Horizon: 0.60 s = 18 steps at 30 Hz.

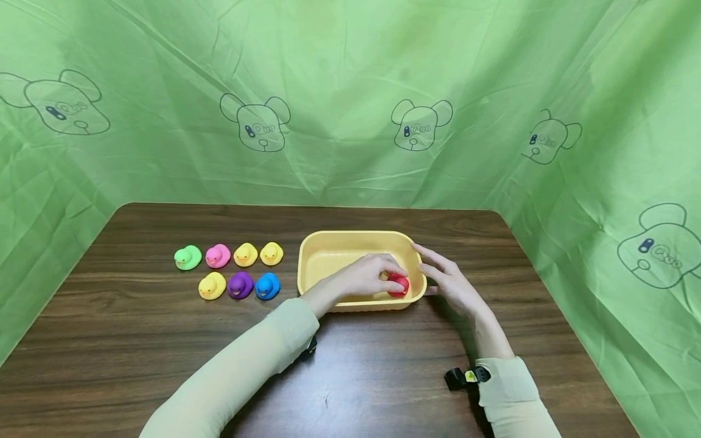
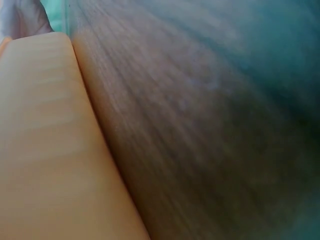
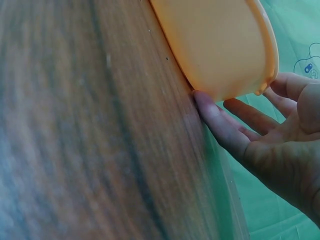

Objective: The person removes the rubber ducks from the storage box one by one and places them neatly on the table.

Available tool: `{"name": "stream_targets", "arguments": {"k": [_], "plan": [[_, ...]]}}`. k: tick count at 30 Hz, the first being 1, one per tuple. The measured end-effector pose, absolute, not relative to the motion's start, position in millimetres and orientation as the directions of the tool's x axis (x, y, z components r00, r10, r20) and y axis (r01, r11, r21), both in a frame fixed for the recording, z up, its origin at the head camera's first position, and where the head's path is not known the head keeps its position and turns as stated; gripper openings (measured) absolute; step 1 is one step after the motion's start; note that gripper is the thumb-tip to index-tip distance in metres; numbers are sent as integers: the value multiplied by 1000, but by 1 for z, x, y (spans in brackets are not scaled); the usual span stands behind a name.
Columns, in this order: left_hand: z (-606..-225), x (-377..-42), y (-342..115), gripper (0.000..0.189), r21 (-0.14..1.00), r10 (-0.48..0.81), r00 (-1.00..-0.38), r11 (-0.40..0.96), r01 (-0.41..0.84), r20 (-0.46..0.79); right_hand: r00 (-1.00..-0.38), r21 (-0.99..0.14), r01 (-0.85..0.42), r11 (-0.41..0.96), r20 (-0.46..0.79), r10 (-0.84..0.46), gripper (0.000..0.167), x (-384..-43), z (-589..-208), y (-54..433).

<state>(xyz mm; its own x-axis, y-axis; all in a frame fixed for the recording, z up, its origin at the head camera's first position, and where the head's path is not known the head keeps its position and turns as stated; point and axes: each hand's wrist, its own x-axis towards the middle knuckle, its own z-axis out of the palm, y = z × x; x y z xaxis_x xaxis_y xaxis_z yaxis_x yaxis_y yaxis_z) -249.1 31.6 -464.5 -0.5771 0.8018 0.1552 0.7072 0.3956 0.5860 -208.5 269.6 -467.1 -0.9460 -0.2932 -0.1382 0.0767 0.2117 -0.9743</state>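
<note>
My left hand [image 1: 368, 275] reaches over the near wall of a yellow plastic basin [image 1: 324, 261] and pinches a red rubber duck [image 1: 401, 286] low inside its right end. The fingers partly hide this duck. Outside the basin, my right hand [image 1: 453, 286] rests its fingers against the right end wall. In the right wrist view, the right-hand fingers [image 3: 220, 125] spread along that end of the basin [image 3: 215, 47], from the table up to the rim. The left wrist view shows the basin's long outer side [image 2: 55, 135], not the left hand's grip.
Left of the basin, rubber ducks stand in two rows on the dark wooden table [image 1: 164, 340]. The back row has a green duck [image 1: 188, 258], a pink duck [image 1: 218, 256] and two yellow ones. In front are yellow, purple [image 1: 240, 285] and blue [image 1: 267, 286] ducks. Green cloth [image 1: 339, 176] hangs around the table.
</note>
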Motion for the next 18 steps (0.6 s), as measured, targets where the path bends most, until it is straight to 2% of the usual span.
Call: {"name": "stream_targets", "arguments": {"k": [18], "plan": [[-465, -249, 32, 21, 593, 806, -574, 393, 703, 146, -943, -979, 75, 189, -131, -305, 53, -208, -467, 269]]}}
